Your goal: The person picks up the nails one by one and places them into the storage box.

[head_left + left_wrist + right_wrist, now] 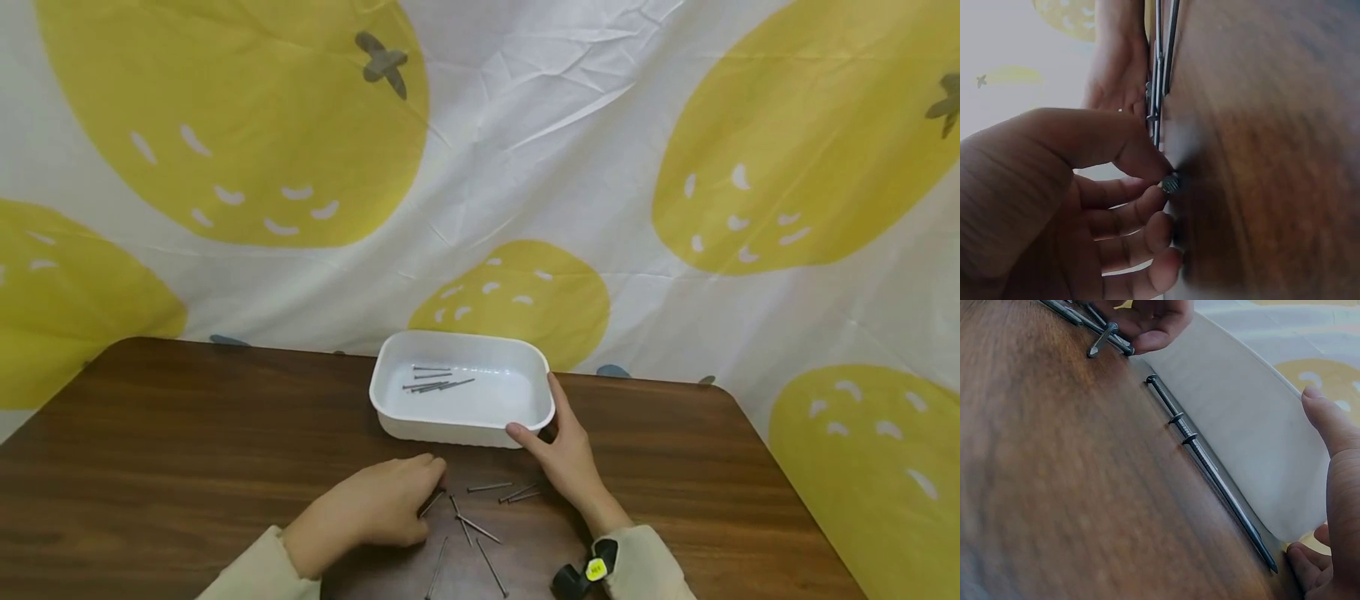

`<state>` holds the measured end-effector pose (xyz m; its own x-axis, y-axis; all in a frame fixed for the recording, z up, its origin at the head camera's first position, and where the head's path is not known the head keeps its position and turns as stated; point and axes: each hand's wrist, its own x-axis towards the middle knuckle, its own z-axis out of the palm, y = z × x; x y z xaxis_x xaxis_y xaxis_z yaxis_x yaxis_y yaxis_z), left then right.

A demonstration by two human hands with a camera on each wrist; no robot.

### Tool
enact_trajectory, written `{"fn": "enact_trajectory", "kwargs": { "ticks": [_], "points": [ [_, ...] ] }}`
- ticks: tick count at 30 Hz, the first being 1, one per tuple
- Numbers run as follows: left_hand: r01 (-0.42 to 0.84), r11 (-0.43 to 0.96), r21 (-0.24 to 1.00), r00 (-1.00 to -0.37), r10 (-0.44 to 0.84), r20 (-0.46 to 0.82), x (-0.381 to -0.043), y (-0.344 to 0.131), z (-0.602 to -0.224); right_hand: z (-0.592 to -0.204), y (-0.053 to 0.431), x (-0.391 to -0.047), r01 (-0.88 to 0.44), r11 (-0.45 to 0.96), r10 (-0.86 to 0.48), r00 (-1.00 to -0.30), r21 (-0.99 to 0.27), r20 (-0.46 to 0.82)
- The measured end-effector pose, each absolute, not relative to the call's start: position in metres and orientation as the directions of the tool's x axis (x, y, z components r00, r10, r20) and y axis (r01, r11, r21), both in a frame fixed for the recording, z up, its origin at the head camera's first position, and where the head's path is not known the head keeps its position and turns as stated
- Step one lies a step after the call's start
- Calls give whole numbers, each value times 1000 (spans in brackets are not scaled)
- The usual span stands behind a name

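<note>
Low over the wooden table, my left hand (382, 504) pinches a metal nail (1171, 184) between thumb and index finger, its head showing in the left wrist view. Beyond it stands a deep white rectangular tray (450, 431). My right hand (573, 462) grips the tray's right front corner, thumb on the near rim and fingers along the right side. Inside the tray, towards its left, lie several nails (431, 368). More loose nails (489, 487) are scattered on the table between my two hands, some crossing each other.
The dark brown wooden table (187, 433) ends at the back against a hanging white cloth (480, 192) printed with yellow fruit. A black device (572, 582) with a yellow label sits at my right wrist, close to the scattered nails.
</note>
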<state>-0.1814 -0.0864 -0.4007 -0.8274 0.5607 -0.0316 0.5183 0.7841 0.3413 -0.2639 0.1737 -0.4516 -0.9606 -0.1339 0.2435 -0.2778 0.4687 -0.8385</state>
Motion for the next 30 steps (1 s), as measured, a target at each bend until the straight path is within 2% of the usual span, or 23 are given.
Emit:
{"fn": "enact_trajectory", "kwargs": {
  "ticks": [9, 19, 25, 30],
  "points": [
    [509, 803, 311, -836, 547, -45, -178, -83, -399, -452, 174, -263, -259, 471, -130, -966, -843, 224],
    [567, 771, 289, -813, 581, 42, -180, -84, -402, -450, 173, -263, -257, 466, -131, -966, -847, 221],
    [587, 751, 302, -798, 601, 55, -184, -85, -405, -450, 173, -262, -263, 478, -129, -965, -838, 229],
    [565, 736, 373, -794, 608, 3, -191, -90, -404, -451, 173, -263, -264, 487, -125, -964, -833, 233]
  ]
}}
